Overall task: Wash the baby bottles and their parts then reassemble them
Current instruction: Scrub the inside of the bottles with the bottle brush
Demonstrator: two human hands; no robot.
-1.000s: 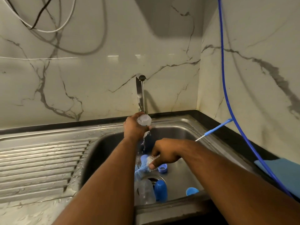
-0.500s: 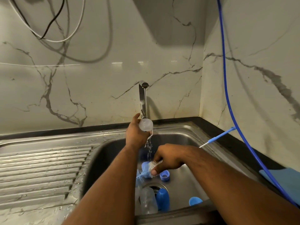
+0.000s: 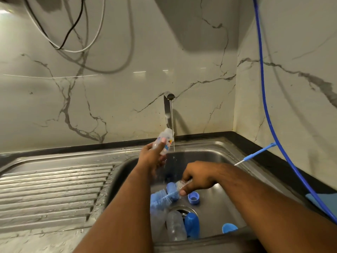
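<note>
Grips a small clear baby bottle (image 3: 165,141) in the left hand (image 3: 151,157), fingers wrapped round its body, high above and behind the drain (image 3: 179,209), right at the running stream (image 3: 172,137) from the tap (image 3: 168,110). Clutches a bottle brush (image 3: 164,197) in the right hand (image 3: 198,181), fingers curled round the stem close to the bristles, just above the drain. Shows a second clear bottle (image 3: 176,227) lying across the near edge of the drain, with a blue cap (image 3: 191,225) touching its right side. Also shows a blue ring (image 3: 193,197) just behind-right of the drain and another blue piece (image 3: 229,227) further right of it. Shows a thin blue-handled brush (image 3: 255,154) propped on the sink rim (image 3: 228,148), well right of and behind the drain. Cannot tell which way the held bottle's mouth points; too blurred.

Likely risks:
- Could lose the held bottle: wet, slick plastic in a one-handed hold under running water. Would fall toward the drain onto the parts there.
- Could throw spray past the rim by catching the stream at an angle.
- Could choke the drain with the lying bottle and cap, backing dirty water up over the loose parts.
- Could fumble the brush entry, given the grip so near the bristles.
</note>
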